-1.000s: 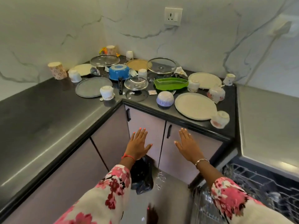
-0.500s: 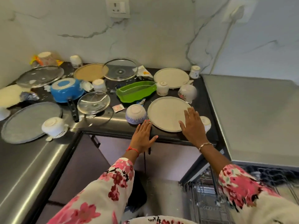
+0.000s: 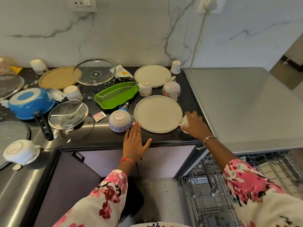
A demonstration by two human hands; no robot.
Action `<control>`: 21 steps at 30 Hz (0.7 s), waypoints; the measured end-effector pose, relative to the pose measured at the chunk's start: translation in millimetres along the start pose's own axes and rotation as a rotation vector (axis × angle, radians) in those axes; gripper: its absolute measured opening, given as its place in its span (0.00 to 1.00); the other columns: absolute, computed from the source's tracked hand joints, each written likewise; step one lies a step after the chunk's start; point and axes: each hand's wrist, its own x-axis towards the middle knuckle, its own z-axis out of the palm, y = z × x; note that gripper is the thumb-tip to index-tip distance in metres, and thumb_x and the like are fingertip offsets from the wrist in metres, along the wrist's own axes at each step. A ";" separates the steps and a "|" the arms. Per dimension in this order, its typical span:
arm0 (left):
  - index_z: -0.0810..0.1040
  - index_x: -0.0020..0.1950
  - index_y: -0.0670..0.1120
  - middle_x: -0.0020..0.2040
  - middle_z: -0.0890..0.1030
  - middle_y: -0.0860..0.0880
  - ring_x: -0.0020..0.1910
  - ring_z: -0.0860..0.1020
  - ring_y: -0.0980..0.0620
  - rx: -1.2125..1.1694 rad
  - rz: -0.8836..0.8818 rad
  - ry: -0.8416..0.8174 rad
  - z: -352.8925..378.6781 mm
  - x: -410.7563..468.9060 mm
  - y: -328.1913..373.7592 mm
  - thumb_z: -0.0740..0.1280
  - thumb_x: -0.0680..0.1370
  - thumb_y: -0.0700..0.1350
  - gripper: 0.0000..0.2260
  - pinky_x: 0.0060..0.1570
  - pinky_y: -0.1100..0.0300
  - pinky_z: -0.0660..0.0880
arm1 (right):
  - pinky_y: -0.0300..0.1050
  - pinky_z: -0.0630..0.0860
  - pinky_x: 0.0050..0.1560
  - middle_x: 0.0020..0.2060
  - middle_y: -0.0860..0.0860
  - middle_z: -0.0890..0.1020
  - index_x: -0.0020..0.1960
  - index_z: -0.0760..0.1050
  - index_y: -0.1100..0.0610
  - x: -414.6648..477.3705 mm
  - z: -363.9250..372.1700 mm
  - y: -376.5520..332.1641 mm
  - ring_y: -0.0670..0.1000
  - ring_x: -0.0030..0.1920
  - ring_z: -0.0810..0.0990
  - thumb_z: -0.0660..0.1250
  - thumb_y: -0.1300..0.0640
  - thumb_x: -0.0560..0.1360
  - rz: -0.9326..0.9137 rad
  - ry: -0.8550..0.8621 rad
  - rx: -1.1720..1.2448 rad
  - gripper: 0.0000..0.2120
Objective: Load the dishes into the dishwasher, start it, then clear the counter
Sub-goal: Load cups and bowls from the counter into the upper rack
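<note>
The small white cup (image 3: 184,122) stands at the front right corner of the black counter (image 3: 164,139), touching the rim of the large round cream plate (image 3: 158,113). The right hand (image 3: 196,126) covers most of it, fingers curled over its top and side in what looks like a grip for lifting. Only a pale sliver of the cup shows, so I cannot tell whether it is upright or upturned.

The left hand (image 3: 133,142) lies flat on the counter's front edge, 4 fingers straight and pressed together, thumb spread to the side. Its fingertips end just between the plate and the upturned blue-and-white patterned bowl (image 3: 120,121).

Behind these sit a green oblong plastic tray (image 3: 116,95), a 2nd cream plate (image 3: 152,75), a floral white bowl (image 3: 171,90), an upturned white mug (image 3: 145,87), 2 round glass lids (image 3: 95,73), a tan round plate (image 3: 57,77) and an upturned blue saucepan with a black handle (image 3: 31,103). Torn wrappers and scraps lie among them.

The dishwasher's wire rack (image 3: 213,185) is pulled out at lower right, below the counter, and no dish shows in it. By that, loading has barely begun: this cup looks like the 1st piece. Nearly every dish remains, then starting the machine, then clearing the litter.
</note>
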 end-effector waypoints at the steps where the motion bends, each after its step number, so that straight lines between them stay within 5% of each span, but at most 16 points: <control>1: 0.54 0.76 0.41 0.76 0.57 0.43 0.75 0.54 0.47 0.002 0.002 -0.011 -0.7 0.0 0.7 0.37 0.74 0.70 0.42 0.72 0.54 0.45 | 0.54 0.73 0.58 0.66 0.60 0.63 0.71 0.59 0.57 0.1 -0.4 -0.3 0.63 0.63 0.67 0.67 0.49 0.73 0.006 -0.007 -0.002 0.31; 11: 0.44 0.76 0.41 0.77 0.44 0.44 0.75 0.40 0.51 -0.008 -0.004 -0.107 -7.8 -24.3 3.8 0.27 0.65 0.73 0.50 0.70 0.57 0.33 | 0.52 0.74 0.53 0.60 0.58 0.68 0.66 0.65 0.57 -17.7 -1.2 -2.7 0.61 0.58 0.73 0.70 0.47 0.70 0.002 -0.005 0.084 0.29; 16: 0.46 0.76 0.40 0.77 0.45 0.44 0.74 0.39 0.52 -0.035 -0.051 -0.095 -2.8 -79.9 18.5 0.40 0.70 0.70 0.44 0.70 0.58 0.35 | 0.52 0.73 0.51 0.59 0.58 0.68 0.67 0.65 0.55 -59.9 4.0 -3.7 0.62 0.56 0.73 0.70 0.51 0.70 -0.075 0.059 0.103 0.28; 21: 0.45 0.76 0.41 0.77 0.44 0.46 0.73 0.38 0.52 -0.033 -0.093 -0.132 15.3 -170.7 49.0 0.40 0.70 0.68 0.42 0.70 0.58 0.34 | 0.54 0.73 0.54 0.61 0.58 0.67 0.67 0.67 0.54 -135.8 22.0 9.0 0.63 0.57 0.73 0.71 0.51 0.68 -0.140 0.000 0.120 0.30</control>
